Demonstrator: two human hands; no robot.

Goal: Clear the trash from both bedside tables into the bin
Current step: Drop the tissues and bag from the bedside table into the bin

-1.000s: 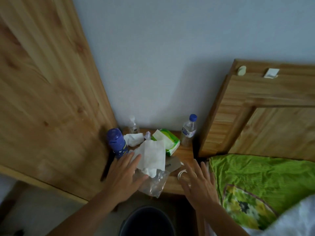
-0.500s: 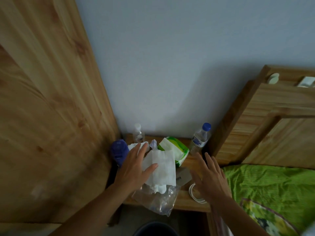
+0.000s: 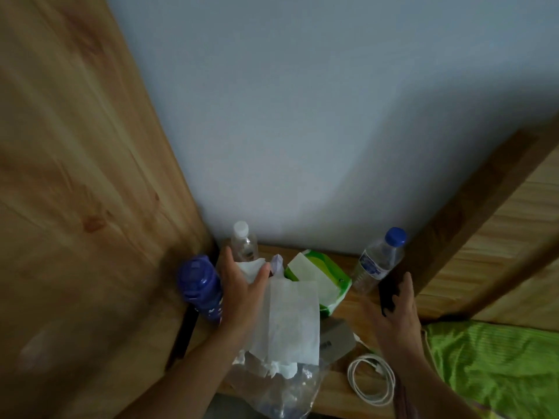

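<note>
Closing left hand (image 3: 242,285) around crumpled tissue (image 3: 250,269) at back of bedside table (image 3: 338,385), thumb and fingers pinching it. Hovering right hand (image 3: 396,316), fingers loosely spread, holding nothing. Risking toppling blue flask (image 3: 199,285) or clear bottle (image 3: 243,244) just beside.

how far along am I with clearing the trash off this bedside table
Nothing looks cleared yet. In hand: your left hand is closing round the crumpled tissue at the back, while the right hand hovers open near the blue-capped bottle. Left on the bedside table: the flat paper towel, the clear plastic bag and the white-capped bottle. The bin and the other table are out of view.
</note>
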